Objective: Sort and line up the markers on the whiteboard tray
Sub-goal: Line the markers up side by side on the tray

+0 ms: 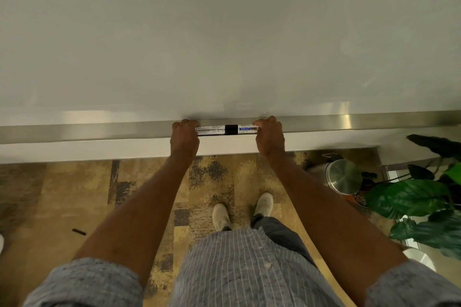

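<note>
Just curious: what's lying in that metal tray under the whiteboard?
Markers lie end to end in the metal tray, held between the left hand and right hand. The hands cover their outer ends, so their number is unclear.

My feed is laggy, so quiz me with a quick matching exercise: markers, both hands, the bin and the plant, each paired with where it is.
Column 1:
1. markers
2. left hand
3. right hand
4. metal bin

Column 2:
a. on the floor, beside the plant
b. at the markers' right end
c. lying end to end on the whiteboard tray
d. at the markers' left end

Pairs: 1-c, 2-d, 3-b, 4-a
</note>
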A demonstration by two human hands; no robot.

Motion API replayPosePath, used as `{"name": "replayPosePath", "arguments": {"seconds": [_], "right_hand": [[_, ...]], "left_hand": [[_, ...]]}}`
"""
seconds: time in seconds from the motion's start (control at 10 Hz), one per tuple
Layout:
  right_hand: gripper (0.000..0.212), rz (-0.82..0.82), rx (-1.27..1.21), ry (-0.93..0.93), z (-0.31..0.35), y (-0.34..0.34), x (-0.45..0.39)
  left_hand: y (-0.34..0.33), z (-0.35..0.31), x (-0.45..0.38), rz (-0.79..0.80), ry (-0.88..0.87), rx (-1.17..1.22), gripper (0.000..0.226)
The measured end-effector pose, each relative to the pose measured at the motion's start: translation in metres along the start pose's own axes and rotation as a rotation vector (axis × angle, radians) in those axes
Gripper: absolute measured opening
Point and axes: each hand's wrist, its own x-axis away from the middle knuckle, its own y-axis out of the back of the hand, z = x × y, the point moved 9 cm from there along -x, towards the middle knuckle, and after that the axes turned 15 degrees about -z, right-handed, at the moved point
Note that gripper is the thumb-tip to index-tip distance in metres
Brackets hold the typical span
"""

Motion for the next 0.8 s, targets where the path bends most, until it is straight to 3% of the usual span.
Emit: {"name": "replayPosePath", "arguments": {"seconds": [0.2, 0.4, 0.5, 0.8], "right_hand": [[0.035, -0.005, 0.042, -0.008, 0.0, 0.0, 0.001], [0.029, -0.098, 0.046, 0.045, 0.003, 0.018, 0.009], [0.039, -0.138, 0.068, 0.088, 0.001, 0.025, 0.025], [0.061, -0.068, 0.13, 0.09, -0.016, 0.038, 0.068]], "left_hand": [[0.0, 0.0, 0.004, 0.004, -0.026, -0.014, 0.045], [0.011, -0.006, 0.021, -0.079, -0.186, -0.158, 0.041], [0.008, -0.008, 0.038, -0.087, -0.284, -0.246, 0.055], [0.018, -0.014, 0.079, -0.104, -0.276, -0.202, 0.073]]}}
